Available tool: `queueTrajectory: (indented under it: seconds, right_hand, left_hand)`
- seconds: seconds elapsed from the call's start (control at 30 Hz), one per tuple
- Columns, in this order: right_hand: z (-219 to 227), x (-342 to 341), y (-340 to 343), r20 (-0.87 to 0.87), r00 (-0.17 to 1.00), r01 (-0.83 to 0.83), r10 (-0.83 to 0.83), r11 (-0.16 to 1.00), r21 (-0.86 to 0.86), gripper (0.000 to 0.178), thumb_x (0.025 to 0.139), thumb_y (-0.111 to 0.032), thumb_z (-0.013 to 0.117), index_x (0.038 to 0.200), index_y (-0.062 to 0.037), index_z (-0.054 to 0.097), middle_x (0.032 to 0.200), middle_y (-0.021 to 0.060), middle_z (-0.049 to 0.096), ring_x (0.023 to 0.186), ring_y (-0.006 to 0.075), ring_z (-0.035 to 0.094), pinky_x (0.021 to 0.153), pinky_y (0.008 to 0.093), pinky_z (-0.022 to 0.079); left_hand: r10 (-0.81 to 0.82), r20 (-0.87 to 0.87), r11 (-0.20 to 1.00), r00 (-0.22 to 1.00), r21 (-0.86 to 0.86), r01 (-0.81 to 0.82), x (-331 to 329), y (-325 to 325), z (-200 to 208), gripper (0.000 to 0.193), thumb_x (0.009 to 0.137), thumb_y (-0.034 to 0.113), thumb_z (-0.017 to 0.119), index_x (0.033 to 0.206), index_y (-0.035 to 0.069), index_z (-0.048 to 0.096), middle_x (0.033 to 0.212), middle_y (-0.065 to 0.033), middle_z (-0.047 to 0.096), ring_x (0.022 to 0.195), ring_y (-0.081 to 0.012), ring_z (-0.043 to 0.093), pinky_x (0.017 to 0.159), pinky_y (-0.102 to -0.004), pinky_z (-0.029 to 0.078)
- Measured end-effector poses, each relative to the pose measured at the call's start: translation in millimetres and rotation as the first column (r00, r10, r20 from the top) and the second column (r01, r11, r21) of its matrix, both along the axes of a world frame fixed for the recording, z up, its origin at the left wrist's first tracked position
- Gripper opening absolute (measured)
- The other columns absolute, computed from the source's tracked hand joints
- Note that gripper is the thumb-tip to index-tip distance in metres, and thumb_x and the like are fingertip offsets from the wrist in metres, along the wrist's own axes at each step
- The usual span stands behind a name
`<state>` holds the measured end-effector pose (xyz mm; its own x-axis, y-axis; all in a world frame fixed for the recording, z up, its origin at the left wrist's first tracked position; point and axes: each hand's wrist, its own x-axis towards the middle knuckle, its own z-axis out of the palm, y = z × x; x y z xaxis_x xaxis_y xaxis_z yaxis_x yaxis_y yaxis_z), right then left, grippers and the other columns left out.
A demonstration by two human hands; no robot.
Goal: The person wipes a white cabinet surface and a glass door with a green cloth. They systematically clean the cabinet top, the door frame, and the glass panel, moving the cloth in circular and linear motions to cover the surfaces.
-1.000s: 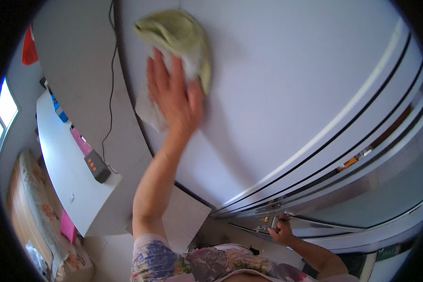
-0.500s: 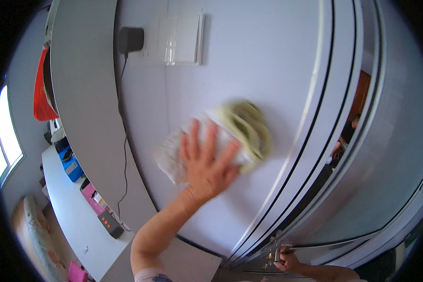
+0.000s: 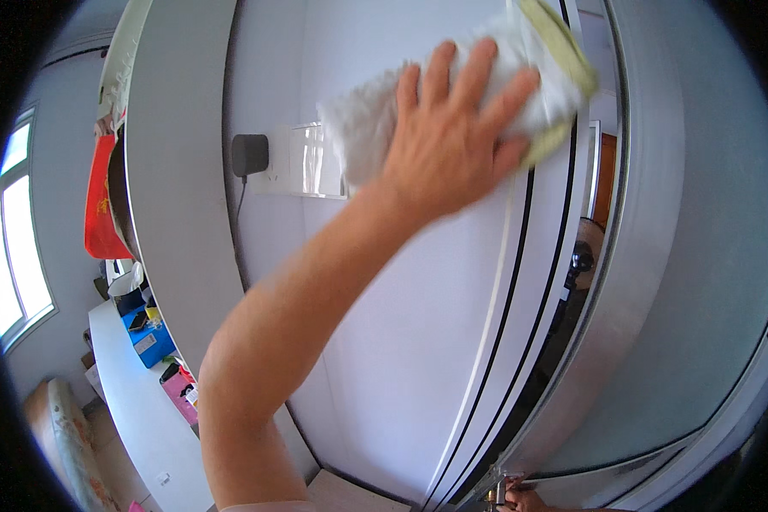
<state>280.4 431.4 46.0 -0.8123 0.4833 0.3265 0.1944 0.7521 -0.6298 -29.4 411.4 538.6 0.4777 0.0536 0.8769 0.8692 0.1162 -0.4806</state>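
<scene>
- The left hand (image 3: pixel 448 145), fingers spread, lies on a white, green-edged cloth (image 3: pixel 363 119) against the pale wall panel (image 3: pixel 401 316).
- Near right, the right hand (image 3: pixel 525 499) grips a metal door handle (image 3: pixel 497 493).
- A dark power adapter (image 3: pixel 249 154) sits left of the cloth.
- Far left, a blue box (image 3: pixel 148 341) rests on a white table (image 3: pixel 132 392).

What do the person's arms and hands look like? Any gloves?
The left hand wears no glove, and no ring or watch shows. The left arm is bare up to a pale sleeve edge. Only part of the right hand shows, gloveless too.
</scene>
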Motion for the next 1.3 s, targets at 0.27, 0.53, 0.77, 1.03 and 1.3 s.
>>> queueTrajectory:
  seconds: [0.27,0.53,0.77,1.03,1.3]
  right_hand:
    - [-3.8,10.1,-7.0,0.216,0.975,0.077,-0.057,0.994,-0.081,0.022,0.078,-0.020,0.058,0.095,-0.0059,0.057,0.065,0.0158,0.056,0.060,0.0320,0.056,0.055,0.0407,0.043]
    - [-0.4,13.5,-16.7,0.072,0.993,0.092,-0.089,0.995,-0.028,0.028,0.076,-0.020,0.059,0.099,-0.0056,0.056,0.067,0.0149,0.058,0.061,0.0337,0.057,0.054,0.0416,0.043]
    - [3.3,21.0,-1.6,0.043,0.998,0.041,-0.045,0.995,0.095,0.021,0.073,-0.024,0.061,0.087,-0.0090,0.059,0.064,0.0129,0.056,0.056,0.0318,0.055,0.052,0.0431,0.043]
    - [77.2,0.0,-20.0,0.469,0.828,0.319,-0.307,0.946,0.055,0.020,0.073,-0.027,0.056,0.077,-0.0079,0.056,0.062,0.0157,0.057,0.055,0.0339,0.056,0.053,0.0462,0.044]
    - [36.3,8.0,-21.1,0.176,0.893,0.414,-0.415,0.909,0.042,0.022,0.069,-0.027,0.060,0.079,-0.0079,0.056,0.061,0.0163,0.057,0.053,0.0342,0.056,0.052,0.0442,0.044]
  left_hand:
    - [-0.023,0.574,0.984,0.819,0.156,-0.081,-136.2,1.4,106.8,0.057,0.083,0.052,0.035,0.135,0.030,0.027,0.138,-0.0225,0.023,0.127,-0.0397,0.022,0.098,-0.0576,0.022]
    - [0.007,0.739,0.974,0.674,0.148,-0.173,-109.8,-0.7,110.8,0.060,0.083,0.055,0.030,0.137,0.030,0.024,0.137,-0.0209,0.026,0.124,-0.0399,0.027,0.100,-0.0524,0.018]
    - [-0.054,0.410,0.977,0.910,0.208,-0.036,27.4,10.5,117.4,0.051,0.086,0.039,0.036,0.133,0.020,0.034,0.138,-0.0197,0.027,0.127,-0.0404,0.023,0.102,-0.0527,0.017]
    - [-0.078,0.385,0.956,0.920,0.291,-0.041,29.0,29.2,113.9,0.049,0.086,0.035,0.036,0.131,0.017,0.036,0.136,-0.0201,0.030,0.126,-0.0398,0.025,0.102,-0.0526,0.017]
    - [-0.160,0.355,0.950,0.921,0.310,0.046,35.1,19.1,110.4,0.048,0.084,0.032,0.039,0.129,0.016,0.039,0.134,-0.0208,0.032,0.124,-0.0398,0.027,0.102,-0.0531,0.017]
